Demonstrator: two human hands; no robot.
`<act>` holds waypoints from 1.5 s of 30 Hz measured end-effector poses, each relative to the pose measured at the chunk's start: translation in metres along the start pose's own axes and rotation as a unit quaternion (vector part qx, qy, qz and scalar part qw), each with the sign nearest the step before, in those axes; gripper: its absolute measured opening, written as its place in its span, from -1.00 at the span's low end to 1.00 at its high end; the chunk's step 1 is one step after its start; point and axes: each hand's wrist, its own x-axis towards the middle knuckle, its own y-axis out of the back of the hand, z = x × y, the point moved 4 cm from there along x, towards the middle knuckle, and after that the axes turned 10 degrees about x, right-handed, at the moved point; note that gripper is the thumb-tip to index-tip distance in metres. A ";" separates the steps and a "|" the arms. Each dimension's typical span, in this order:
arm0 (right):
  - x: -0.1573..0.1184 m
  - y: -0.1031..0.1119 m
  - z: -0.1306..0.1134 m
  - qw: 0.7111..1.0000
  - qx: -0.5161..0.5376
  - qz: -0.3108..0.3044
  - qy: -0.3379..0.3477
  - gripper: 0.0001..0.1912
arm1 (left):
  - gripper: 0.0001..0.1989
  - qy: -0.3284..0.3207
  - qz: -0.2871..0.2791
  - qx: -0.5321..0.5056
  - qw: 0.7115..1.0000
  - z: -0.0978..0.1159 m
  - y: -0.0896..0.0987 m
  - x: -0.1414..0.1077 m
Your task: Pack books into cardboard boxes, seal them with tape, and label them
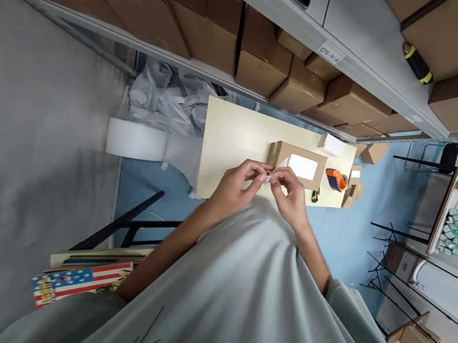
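My left hand and my right hand meet in front of my shirt, fingertips pinched. Between them is a small piece of thin white paper or film, partly covered by the fingers. It looks like a peeled label or its backing, though I cannot tell which. Just beyond the hands lies a closed cardboard box with a white label on its top. The box rests on a cream tabletop.
To the box's right are an orange and blue tape dispenser, a yellow and black cutter and a small white box. Shelves of cartons overhang the back. White wrap on a roll lies left.
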 end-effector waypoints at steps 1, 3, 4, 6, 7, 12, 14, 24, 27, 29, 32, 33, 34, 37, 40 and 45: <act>0.001 -0.002 0.000 1.000 0.002 -0.004 -0.002 -0.75 | -0.66 0.010 0.004 -0.016 1.000 -0.003 0.001 0.000; 0.004 -0.005 0.001 1.000 0.007 -0.015 -0.004 -0.78 | -0.63 0.026 0.030 -0.044 0.998 -0.011 0.007 -0.002; 0.007 -0.006 0.002 1.000 0.007 -0.021 -0.005 -0.80 | -0.62 0.036 0.053 -0.058 0.996 -0.018 0.012 -0.003; 0.018 -0.009 0.005 0.999 -0.003 -0.038 -0.008 -0.83 | -0.60 0.066 0.115 -0.089 0.987 -0.039 0.030 -0.008; 0.026 -0.011 0.008 0.999 -0.011 -0.049 -0.010 -0.84 | -0.59 0.085 0.151 -0.105 0.979 -0.054 0.041 -0.012; 0.091 -0.037 0.034 0.992 -0.052 -0.111 -0.033 -0.84 | -0.55 0.163 0.368 -0.172 0.899 -0.126 0.117 -0.060; 0.122 -0.055 0.045 0.990 -0.044 -0.124 -0.051 -0.86 | -0.57 0.178 0.461 -0.188 0.849 -0.141 0.147 -0.089; 0.236 -0.173 0.066 0.972 0.046 -0.186 -0.132 -0.87 | -0.62 0.136 0.585 -0.068 0.797 -0.123 0.174 -0.197; 0.243 -0.182 0.065 0.976 0.037 -0.200 -0.078 -0.75 | -0.56 0.144 0.575 -0.054 0.804 -0.111 0.147 -0.187; 0.233 -0.171 0.063 0.981 0.032 -0.186 -0.046 -0.81 | -0.54 0.142 0.561 -0.061 0.813 -0.100 0.126 -0.172; 0.196 -0.135 0.063 0.982 0.048 -0.174 -0.057 -0.82 | -0.56 0.122 0.514 -0.102 0.843 -0.081 0.092 -0.142; 0.179 -0.120 0.063 0.979 0.058 -0.180 -0.077 -0.78 | -0.56 0.113 0.493 -0.115 0.855 -0.074 0.080 -0.132; 0.161 -0.103 0.063 0.977 0.069 -0.178 -0.092 -0.72 | -0.56 0.106 0.472 -0.119 0.867 -0.066 0.068 -0.121; 0.109 -0.047 0.059 0.974 0.116 -0.160 -0.113 -0.54 | -0.57 0.083 0.395 -0.075 0.912 -0.038 0.034 -0.092; 0.064 0.010 0.049 0.969 0.162 -0.141 -0.120 -0.37 | -0.62 0.042 0.292 0.032 0.955 -0.008 0.000 -0.068; 0.016 0.094 0.047 0.963 0.205 -0.088 -0.155 -0.35 | -0.75 -0.067 0.129 0.234 0.961 0.028 -0.057 -0.040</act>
